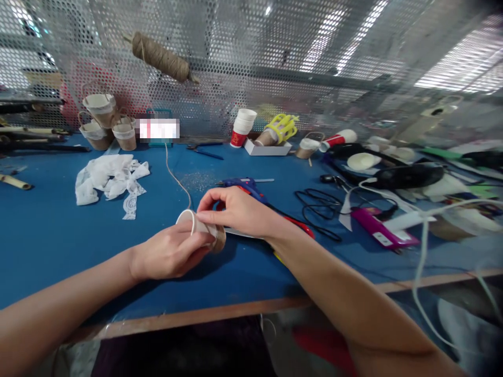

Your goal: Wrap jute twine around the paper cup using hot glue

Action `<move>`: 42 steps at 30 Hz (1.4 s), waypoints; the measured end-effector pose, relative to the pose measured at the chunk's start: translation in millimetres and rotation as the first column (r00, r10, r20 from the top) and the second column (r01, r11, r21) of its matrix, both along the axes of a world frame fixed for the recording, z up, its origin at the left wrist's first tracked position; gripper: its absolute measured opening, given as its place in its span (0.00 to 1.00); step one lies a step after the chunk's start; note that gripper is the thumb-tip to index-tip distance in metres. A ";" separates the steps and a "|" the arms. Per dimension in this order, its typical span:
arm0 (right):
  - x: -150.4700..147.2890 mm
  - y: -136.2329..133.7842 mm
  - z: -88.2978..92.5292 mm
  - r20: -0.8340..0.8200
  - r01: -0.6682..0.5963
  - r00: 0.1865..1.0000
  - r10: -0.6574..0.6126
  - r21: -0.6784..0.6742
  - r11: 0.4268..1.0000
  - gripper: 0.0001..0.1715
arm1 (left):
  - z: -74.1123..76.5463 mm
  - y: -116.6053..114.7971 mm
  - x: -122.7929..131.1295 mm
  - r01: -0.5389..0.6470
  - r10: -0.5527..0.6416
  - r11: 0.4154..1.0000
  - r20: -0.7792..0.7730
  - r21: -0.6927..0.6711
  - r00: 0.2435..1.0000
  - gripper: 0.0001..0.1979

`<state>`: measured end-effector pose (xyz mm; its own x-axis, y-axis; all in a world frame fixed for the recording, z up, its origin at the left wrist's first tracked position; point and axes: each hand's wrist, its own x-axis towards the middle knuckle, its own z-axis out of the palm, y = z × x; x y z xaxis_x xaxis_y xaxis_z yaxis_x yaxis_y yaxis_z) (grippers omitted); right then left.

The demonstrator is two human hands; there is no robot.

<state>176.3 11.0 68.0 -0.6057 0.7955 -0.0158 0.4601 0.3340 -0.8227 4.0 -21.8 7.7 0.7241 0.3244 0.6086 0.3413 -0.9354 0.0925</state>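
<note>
A white paper cup [201, 226] lies tilted on its side just above the blue table, its mouth facing left. Brown twine [220, 239] is wrapped around its base end. My left hand [171, 252] is closed around the cup from below and the left. My right hand [236, 208] is closed on the cup's upper side near the rim, thumb and index finger pressed to it. A loose strand of twine [175, 177] runs from the back down to the cup beside those fingertips. Behind my right hand lies a blue glue gun [247, 184]; a red-handled tool [301, 227] is partly hidden under my forearm.
White lace [108, 175] lies at left, near twine-covered cup baskets [124, 133]. A twine spool [160, 56] hangs on the mesh. Pliers [206, 151], stacked cups [244, 125] and a white box [268, 149] stand behind. Cables [320, 209] and a purple power strip [383, 229] clutter the right.
</note>
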 end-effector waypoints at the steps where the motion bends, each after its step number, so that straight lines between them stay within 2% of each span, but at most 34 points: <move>1: -0.4 -1.3 -0.6 -0.013 0.011 1.000 -0.012 -0.005 1.000 0.06 | 0.3 -0.4 -0.2 -0.002 0.002 1.000 0.001 -0.026 1.000 0.04; 5: -0.8 -6.1 -2.4 -0.041 0.050 0.998 -0.050 0.001 0.999 0.02 | 0.5 -2.4 -1.4 0.007 -0.004 0.994 0.027 -0.108 1.000 0.06; 9: 2.8 -8.0 -3.3 -0.173 0.186 0.969 -0.179 0.023 0.982 0.04 | 2.1 -6.1 -1.5 -0.043 0.086 0.957 0.140 -0.285 0.986 0.10; 12: 7.4 -6.7 -4.9 -0.336 0.258 0.906 -0.259 -0.047 0.965 0.04 | 3.8 -8.4 -0.8 -0.085 0.193 0.889 0.200 -0.451 0.961 0.11; 15: 11.5 -4.0 -8.0 -0.465 0.260 0.838 -0.285 -0.118 0.958 0.06 | 3.8 -8.2 -0.1 -0.085 0.268 0.793 0.220 -0.604 0.938 0.09; 19: 15.0 -2.9 -11.7 -0.463 0.278 0.828 -0.315 -0.148 0.949 0.05 | 2.7 -6.7 1.0 -0.048 0.310 0.725 0.263 -0.687 0.914 0.08; 24: 15.4 -5.9 -12.3 -0.405 0.356 0.839 -0.364 -0.097 0.929 0.06 | 2.8 -7.7 1.7 -0.002 0.294 0.686 0.276 -0.728 0.915 0.08; 29: 14.5 -6.4 -14.6 -0.364 0.390 0.852 -0.375 -0.035 0.920 0.06 | 3.3 -10.1 0.5 0.015 0.260 0.705 0.278 -0.709 0.925 0.08; 37: 14.6 -7.2 -19.3 -0.319 0.357 0.884 -0.342 -0.010 0.934 0.07 | 7.2 -12.5 0.7 -0.013 0.215 0.827 0.294 -0.563 0.932 0.08; 42: 14.3 -8.3 -18.9 -0.306 0.326 0.897 -0.320 -0.033 0.945 0.07 | 8.2 -15.2 -0.9 -0.038 0.201 0.866 0.277 -0.499 0.940 0.09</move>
<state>190.6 2.8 49.1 -0.2888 0.9464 0.1446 0.2746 0.2266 -0.9345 3.1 -37.0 15.9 0.4612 0.7054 0.5383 0.3247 -0.6988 0.6374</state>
